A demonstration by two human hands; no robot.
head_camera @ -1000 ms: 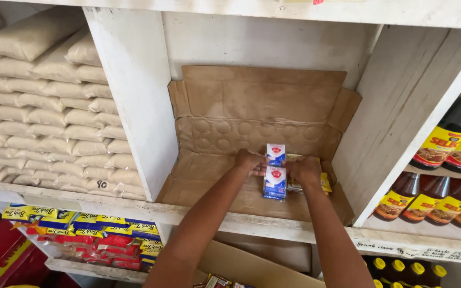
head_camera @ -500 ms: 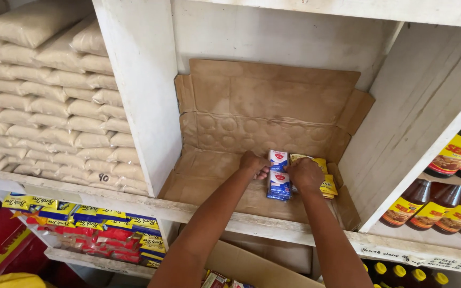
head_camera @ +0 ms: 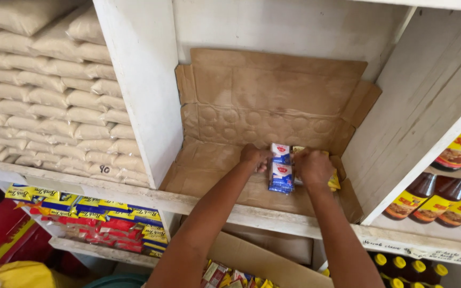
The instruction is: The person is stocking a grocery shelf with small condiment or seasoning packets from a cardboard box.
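Both my hands reach into a white wooden shelf compartment lined with flattened brown cardboard (head_camera: 273, 101). My left hand (head_camera: 255, 156) grips the left side of a small stack of blue-and-white packets with a red mark (head_camera: 281, 170). My right hand (head_camera: 312, 166) holds the stack's right side and covers part of some yellow packets (head_camera: 334, 180) lying beside it on the cardboard. The stack rests on the cardboard floor near the compartment's right half.
Stacked white sacks (head_camera: 54, 96) fill the compartment to the left. Brown sauce bottles with yellow labels (head_camera: 444, 197) stand to the right. Below are yellow, blue and red packets (head_camera: 97, 213) and an open cardboard box of small packets (head_camera: 241, 269). A white upright (head_camera: 140, 85) divides the shelves.
My hands and the blue-and-white packets have shifted slightly right and down onto the cardboard beside the yellow packets; the camera has moved closer and tilted.
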